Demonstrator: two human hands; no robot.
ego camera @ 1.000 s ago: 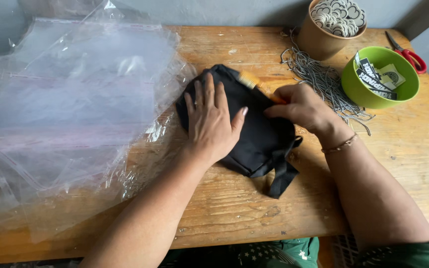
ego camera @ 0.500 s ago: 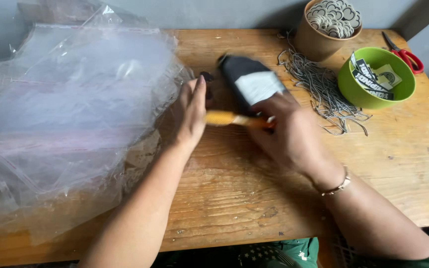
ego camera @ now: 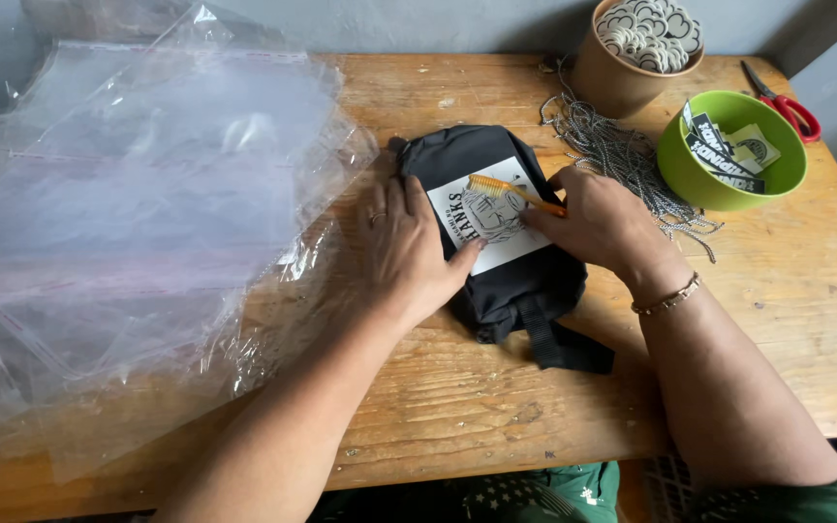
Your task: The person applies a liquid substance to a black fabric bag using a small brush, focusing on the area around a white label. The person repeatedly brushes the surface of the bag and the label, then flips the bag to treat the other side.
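A small black fabric bag (ego camera: 525, 281) lies on the wooden table (ego camera: 496, 416), its white printed patch (ego camera: 496, 232) facing up and a strap trailing toward me. My left hand (ego camera: 409, 247) lies flat on the bag's left side, fingers spread, a ring on one finger. My right hand (ego camera: 598, 228), wearing a bracelet, grips an orange toothbrush (ego camera: 511, 189) whose bristle head rests on the white patch.
A large heap of clear plastic bags (ego camera: 138, 213) covers the table's left half. At the back right stand a brown cup of round tags (ego camera: 636, 53), a tangle of grey strings (ego camera: 612, 150), a green bowl of printed labels (ego camera: 728, 145) and red-handled scissors (ego camera: 782, 97).
The bag has been turned over, so its white patch now faces up. My left hand has settled flat on it and my right hand has brought the toothbrush onto the patch.
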